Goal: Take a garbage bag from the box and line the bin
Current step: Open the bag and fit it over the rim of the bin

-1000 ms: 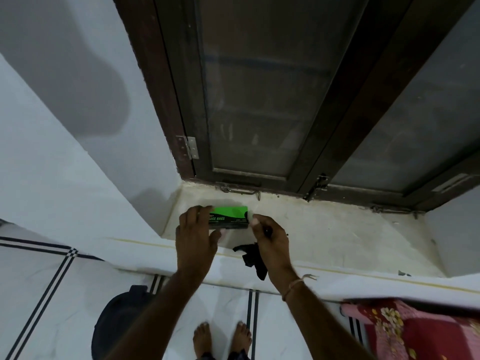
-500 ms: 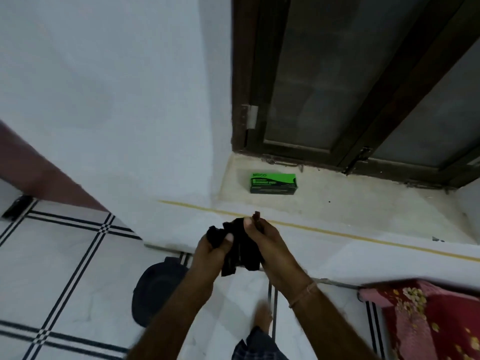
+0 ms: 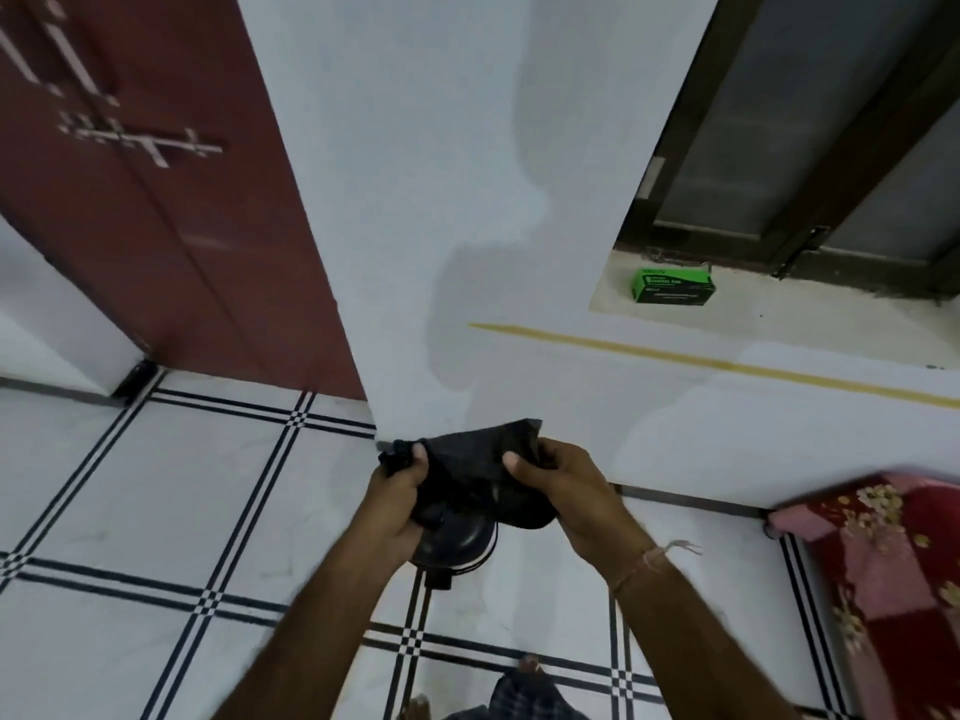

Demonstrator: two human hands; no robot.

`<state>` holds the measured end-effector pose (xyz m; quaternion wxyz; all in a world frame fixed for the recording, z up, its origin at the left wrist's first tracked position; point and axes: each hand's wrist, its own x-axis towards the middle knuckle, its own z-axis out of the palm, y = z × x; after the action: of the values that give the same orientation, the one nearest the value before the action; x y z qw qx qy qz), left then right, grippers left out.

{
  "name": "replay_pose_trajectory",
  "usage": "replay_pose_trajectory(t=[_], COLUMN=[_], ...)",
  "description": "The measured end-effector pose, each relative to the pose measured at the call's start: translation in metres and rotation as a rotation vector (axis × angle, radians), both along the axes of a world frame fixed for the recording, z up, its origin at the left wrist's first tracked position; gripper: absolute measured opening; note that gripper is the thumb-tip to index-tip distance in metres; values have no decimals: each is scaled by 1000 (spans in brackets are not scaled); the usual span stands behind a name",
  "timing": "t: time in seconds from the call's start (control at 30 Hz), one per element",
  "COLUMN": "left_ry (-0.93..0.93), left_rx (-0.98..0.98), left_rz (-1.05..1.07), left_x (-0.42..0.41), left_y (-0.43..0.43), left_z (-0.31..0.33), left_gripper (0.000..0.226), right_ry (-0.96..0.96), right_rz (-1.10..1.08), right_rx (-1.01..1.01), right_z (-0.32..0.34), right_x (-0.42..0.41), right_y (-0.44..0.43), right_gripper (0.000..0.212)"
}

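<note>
Black thin-film garbage bag (image 3: 475, 459) is held crumpled in front of the body, between both hands, directly above the small dark round bin (image 3: 460, 543) that stands on the white, black-lined tile floor (image 3: 156, 511). Left hand (image 3: 400, 493) grips the bunched left end, fingers curled round it and thumb on top. Right hand (image 3: 563, 485) pinches the right edge, thumb pressed over the film. Handling, as judged: the material is very light, limp and without stiffness, so it will sag, cling to itself and catch air. The film is probably slippery and may tear if dragged hard over a rim. Recommended hold: find the open mouth edge, part the two layers between thumb and fingers, and take one layer in each hand. Which end is the mouth cannot be told from this view. Containers: the bin is mostly hidden by the bag and the hands and its inside is not visible, so its contents cannot be stated. Lining is judged not yet begun. Green rectangular cardboard box (image 3: 672, 287) lies on the pale stone window sill (image 3: 805, 319), well apart from the hands. Whether its flap is open, and what remains inside, cannot be told.
</note>
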<state>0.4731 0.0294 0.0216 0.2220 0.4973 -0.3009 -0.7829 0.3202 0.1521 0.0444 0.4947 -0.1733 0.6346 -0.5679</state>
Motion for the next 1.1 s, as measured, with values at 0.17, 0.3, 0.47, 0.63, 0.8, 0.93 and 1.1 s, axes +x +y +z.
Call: replay_pose_trajectory(t=[0.17, 0.3, 0.47, 0.63, 0.8, 0.93, 1.1], left_ry=[92, 46, 91, -27, -46, 276, 300], left_rx=[-124, -115, 40, -57, -463, -425, -452], left_rz=[-215, -50, 148, 41, -331, -495, -203], left_x=[60, 90, 121, 164, 170, 180, 188], left_y=[19, 36, 58, 64, 48, 30, 6], left_z=[13, 15, 19, 9, 41, 59, 60], left_gripper=[48, 46, 36, 48, 53, 53, 29], right_ry=[55, 4, -43, 51, 182, 261, 210], right_rz=[-12, 20, 67, 63, 284, 331, 149], right_rx=[-39, -64, -62, -143, -151, -163, -233], right_z=[17, 24, 21, 36, 62, 77, 68], right_x=[54, 81, 124, 155, 169, 187, 205], right_y=[15, 29, 49, 49, 32, 8, -2], right_gripper=[22, 14, 16, 25, 21, 25, 18])
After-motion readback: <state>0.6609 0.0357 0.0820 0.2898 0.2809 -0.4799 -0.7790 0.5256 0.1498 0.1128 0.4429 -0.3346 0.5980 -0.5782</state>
